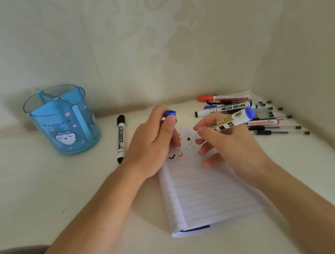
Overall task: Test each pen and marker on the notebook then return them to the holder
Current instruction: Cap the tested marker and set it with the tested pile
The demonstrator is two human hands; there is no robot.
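Fingers (201,131) of the right hand (230,148) curl round the front of a blue-ended marker (231,120), pinching it near the nib while its blue tail points toward three o'clock. The nib is hidden behind them, so I cannot tell whether it touches the paper. At nine o'clock of that hand, the left hand (154,146) pinches the blue cap (170,113) between thumb and curled fingers, lifted clear of the page. Both hover over the far end of the lined notebook (210,192), which lies open on the tabletop (43,198) with its turned-back pages bunched at the near edge. Near the page's far edge sit a bold black tick (172,157), a red tick (180,155) just right of it, and a row of fainter thin ticks beyond. From these I judge that several pens have been tried and the blue one is about to be. The marker's gold and white label carries print too blurred to read. At ten o'clock of the notebook a black marker (121,139) lies on the tabletop, seemingly capped, its barrel printed with characters I cannot make out. At one to two o'clock lies the heap: a red marker (222,97), a white marker (224,108) with a large "W", and thin clear pens (279,131) with dark ends. Farther off at ten o'clock stands the blue holder (65,128), its four compartments showing nothing inside. It is lettered something like "Machiware" above a cartoon animal. Nothing has been returned, so most of the job remains.
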